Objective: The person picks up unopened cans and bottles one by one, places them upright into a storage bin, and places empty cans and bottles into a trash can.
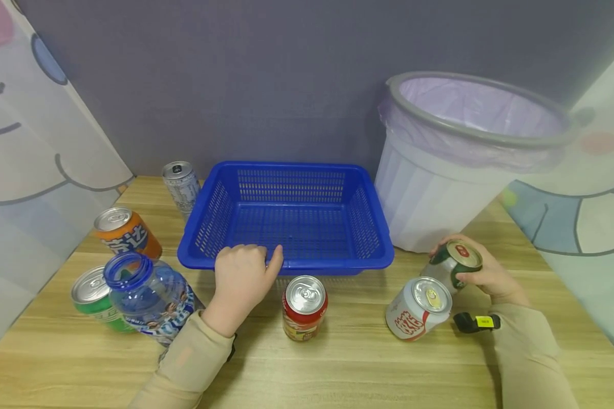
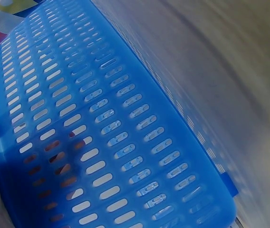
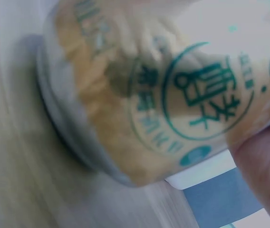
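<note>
My left hand (image 1: 244, 278) grips the front rim of an upright blue plastic basket (image 1: 337, 264). Fingers show darkly through the slots of the basket wall (image 2: 92, 156) in the left wrist view. At the right, my right hand (image 1: 493, 279) holds a dark green and silver can (image 1: 442, 270) round its side, thumb near the top. Close up in the right wrist view, that can (image 3: 182, 99) shows tan and green print and leans. A white can with red lettering (image 1: 414, 312) stands just in front of it. A red can (image 1: 305, 312) is between the hands.
A white bin (image 1: 424, 193) with a lilac liner stands behind the right hand. To the left are an orange can (image 1: 133, 236), a green can (image 1: 94, 301), an uncapped blue plastic bottle (image 1: 158, 301) beside the left forearm, and a silver-grey can (image 1: 181, 184) near the basket.
</note>
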`<action>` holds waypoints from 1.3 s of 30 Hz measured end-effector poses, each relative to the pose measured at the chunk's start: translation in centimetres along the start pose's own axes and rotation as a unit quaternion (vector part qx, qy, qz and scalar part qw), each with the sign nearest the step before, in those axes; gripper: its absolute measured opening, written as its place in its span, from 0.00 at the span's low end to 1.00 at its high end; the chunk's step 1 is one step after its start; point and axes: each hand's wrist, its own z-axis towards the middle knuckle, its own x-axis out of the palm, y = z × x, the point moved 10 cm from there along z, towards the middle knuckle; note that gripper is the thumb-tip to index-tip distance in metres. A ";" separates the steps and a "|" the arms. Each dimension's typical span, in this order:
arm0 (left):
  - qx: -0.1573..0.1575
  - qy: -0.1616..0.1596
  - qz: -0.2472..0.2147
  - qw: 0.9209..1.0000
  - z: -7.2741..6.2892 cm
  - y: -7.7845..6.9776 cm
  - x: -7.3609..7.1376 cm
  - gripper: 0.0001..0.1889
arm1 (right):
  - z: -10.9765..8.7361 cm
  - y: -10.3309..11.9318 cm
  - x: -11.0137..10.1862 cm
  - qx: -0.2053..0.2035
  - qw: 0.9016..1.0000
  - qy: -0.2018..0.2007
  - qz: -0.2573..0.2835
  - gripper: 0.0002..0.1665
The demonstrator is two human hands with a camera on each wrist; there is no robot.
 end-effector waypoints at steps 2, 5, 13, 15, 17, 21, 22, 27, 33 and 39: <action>0.001 -0.001 0.000 1.000 0.0 0.0 0.0 0.27 | 0.0 -0.1 -0.1 0.007 1.000 -0.013 -0.011 0.32; 0.000 0.000 0.000 1.000 0.1 0.0 0.0 0.27 | 0.0 0.0 -0.1 0.008 1.000 -0.020 -0.023 0.32; -0.002 0.001 0.001 1.000 0.0 0.1 0.1 0.27 | -0.1 -0.8 -0.1 0.040 0.999 -0.013 -0.016 0.34; -0.001 0.000 0.000 1.000 0.0 0.1 0.1 0.27 | -0.2 -1.0 0.0 0.042 0.999 -0.003 -0.007 0.38; -0.001 0.000 0.000 1.000 0.0 0.1 0.1 0.27 | -0.3 -1.1 0.1 0.042 0.999 0.005 -0.001 0.42; -0.003 0.002 0.001 1.000 0.0 0.1 0.2 0.27 | -0.2 -1.1 0.2 0.049 0.999 0.000 -0.002 0.39; -0.003 0.003 0.001 1.000 0.0 0.1 0.2 0.27 | -0.2 -1.1 0.3 0.050 0.999 -0.004 -0.003 0.39; -0.007 0.004 0.002 1.000 0.1 0.2 0.1 0.27 | 0.3 -0.9 0.3 0.028 0.999 -0.016 0.004 0.35; -0.010 0.005 0.001 1.000 0.2 0.1 0.0 0.27 | 0.5 -0.8 -0.1 -0.006 0.999 -0.042 0.026 0.30; -0.012 0.008 0.002 1.000 0.1 0.0 -0.1 0.27 | 0.8 -0.9 -0.1 -0.006 0.997 -0.071 0.003 0.29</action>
